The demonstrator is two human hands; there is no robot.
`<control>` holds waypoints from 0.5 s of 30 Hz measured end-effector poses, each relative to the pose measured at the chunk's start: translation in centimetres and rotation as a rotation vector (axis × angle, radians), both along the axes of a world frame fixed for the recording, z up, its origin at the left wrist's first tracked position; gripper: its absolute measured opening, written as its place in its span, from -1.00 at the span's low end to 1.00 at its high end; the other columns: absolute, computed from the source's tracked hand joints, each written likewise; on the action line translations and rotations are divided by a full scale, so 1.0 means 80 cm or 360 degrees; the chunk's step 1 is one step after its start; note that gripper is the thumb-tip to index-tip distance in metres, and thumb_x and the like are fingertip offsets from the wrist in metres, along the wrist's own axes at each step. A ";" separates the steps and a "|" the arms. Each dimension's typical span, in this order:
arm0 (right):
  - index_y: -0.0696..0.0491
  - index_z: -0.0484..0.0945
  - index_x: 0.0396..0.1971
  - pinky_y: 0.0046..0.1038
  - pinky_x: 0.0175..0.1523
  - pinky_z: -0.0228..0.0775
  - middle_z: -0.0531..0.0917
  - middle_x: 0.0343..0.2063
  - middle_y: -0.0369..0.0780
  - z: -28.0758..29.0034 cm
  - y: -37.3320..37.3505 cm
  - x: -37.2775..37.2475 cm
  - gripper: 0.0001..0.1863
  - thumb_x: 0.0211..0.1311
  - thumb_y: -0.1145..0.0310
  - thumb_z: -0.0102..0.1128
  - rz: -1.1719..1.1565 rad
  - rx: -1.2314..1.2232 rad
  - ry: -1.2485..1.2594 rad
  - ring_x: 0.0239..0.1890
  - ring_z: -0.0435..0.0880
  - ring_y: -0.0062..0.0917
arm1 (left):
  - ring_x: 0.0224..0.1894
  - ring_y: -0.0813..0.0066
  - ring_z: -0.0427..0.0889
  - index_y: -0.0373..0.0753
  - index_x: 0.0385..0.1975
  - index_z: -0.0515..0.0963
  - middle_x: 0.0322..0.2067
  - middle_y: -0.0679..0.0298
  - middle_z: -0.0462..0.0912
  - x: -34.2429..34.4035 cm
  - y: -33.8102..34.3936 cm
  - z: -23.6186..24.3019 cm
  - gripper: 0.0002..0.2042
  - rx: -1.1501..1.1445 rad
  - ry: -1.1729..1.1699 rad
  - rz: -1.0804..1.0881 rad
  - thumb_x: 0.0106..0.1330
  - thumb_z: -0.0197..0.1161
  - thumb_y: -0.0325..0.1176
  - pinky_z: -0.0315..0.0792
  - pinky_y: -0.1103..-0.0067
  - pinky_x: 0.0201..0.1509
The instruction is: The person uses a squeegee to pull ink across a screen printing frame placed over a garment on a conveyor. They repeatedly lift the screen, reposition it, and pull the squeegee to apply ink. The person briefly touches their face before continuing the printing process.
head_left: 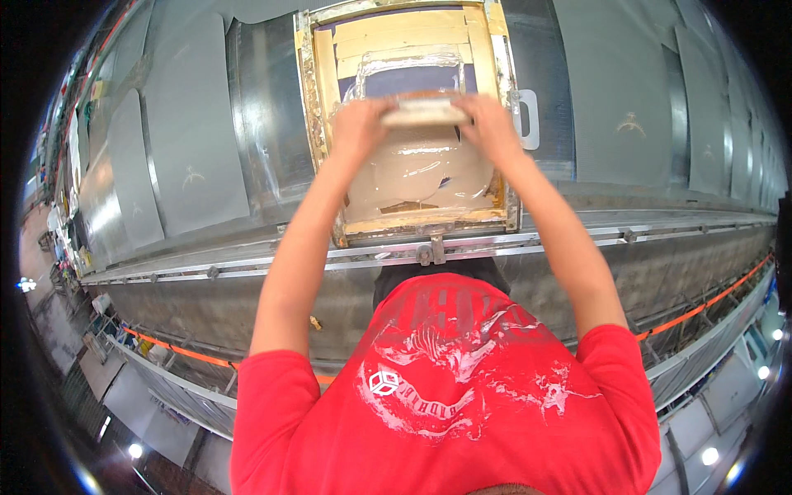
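Note:
Both of my hands grip a pale squeegee (421, 112) by its long bar, my left hand (364, 124) at one end and my right hand (488, 124) at the other, fingers closed round it. It lies across the upper middle of a screen-printing frame (359, 226) edged with yellowish tape and smeared metal. Beige ink (419, 173) covers the lower half of the screen below the squeegee. Above it, a dark patch and streaks of pale residue show. The squeegee's lower edge is blurred.
A long metal table (266, 99) runs left and right under grey sheets (177, 148), (606, 99) with small pale prints. A metal rail (569, 239) follows its near edge. A white handle (530, 124) sits at the frame's right. An orange strip (701, 299) runs along structures behind me.

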State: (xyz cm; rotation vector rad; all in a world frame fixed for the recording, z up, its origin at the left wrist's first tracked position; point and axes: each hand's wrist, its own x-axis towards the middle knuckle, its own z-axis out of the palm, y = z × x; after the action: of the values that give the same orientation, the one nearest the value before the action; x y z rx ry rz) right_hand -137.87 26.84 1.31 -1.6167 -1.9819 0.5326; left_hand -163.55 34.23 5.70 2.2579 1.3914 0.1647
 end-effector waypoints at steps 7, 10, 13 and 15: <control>0.05 0.60 0.05 -0.27 0.27 0.42 0.64 0.02 -0.13 0.045 -0.125 -0.040 -0.42 -0.11 0.59 0.42 0.0012 -0.0349 0.0086 0.14 0.56 -0.18 | -0.01 0.20 0.68 -0.09 -0.16 0.71 -0.02 0.25 0.72 -0.049 -0.130 -0.013 -0.60 0.0270 -0.0268 -0.0168 -0.05 0.35 -0.62 0.55 0.35 0.09; 0.07 0.60 0.04 -0.28 0.26 0.43 0.64 0.03 -0.12 0.039 -0.070 -0.020 -0.45 -0.08 0.59 0.40 0.0035 -0.0056 0.0062 0.13 0.57 -0.17 | -0.08 0.20 0.71 -0.07 -0.11 0.71 -0.11 0.25 0.75 -0.040 -0.075 -0.006 -0.59 0.0340 -0.0282 -0.0130 -0.03 0.39 -0.58 0.57 0.35 0.04; 0.09 0.61 -0.03 -0.22 0.17 0.47 0.65 -0.05 -0.10 0.035 0.040 0.006 -0.57 0.01 0.52 0.37 0.0036 0.0101 -0.0014 0.05 0.60 -0.17 | -0.17 0.17 0.73 0.00 -0.07 0.72 -0.19 0.20 0.76 -0.011 0.033 0.006 -0.61 0.0183 -0.0086 -0.0044 0.04 0.41 -0.44 0.58 0.35 -0.05; 0.10 0.63 -0.05 -0.21 0.15 0.47 0.67 -0.10 -0.08 0.036 0.097 0.015 -0.61 0.03 0.50 0.36 0.0022 0.0103 -0.0027 0.01 0.61 -0.15 | -0.19 0.15 0.72 0.03 -0.09 0.74 -0.21 0.18 0.75 0.000 0.083 0.002 -0.65 0.0156 -0.0080 0.0014 0.06 0.40 -0.39 0.58 0.35 -0.08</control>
State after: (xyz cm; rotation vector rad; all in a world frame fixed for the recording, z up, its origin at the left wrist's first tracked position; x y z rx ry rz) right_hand -136.64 34.62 4.18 -1.5743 -2.0032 0.4570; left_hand -163.58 40.88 5.87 2.3102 1.3951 0.2965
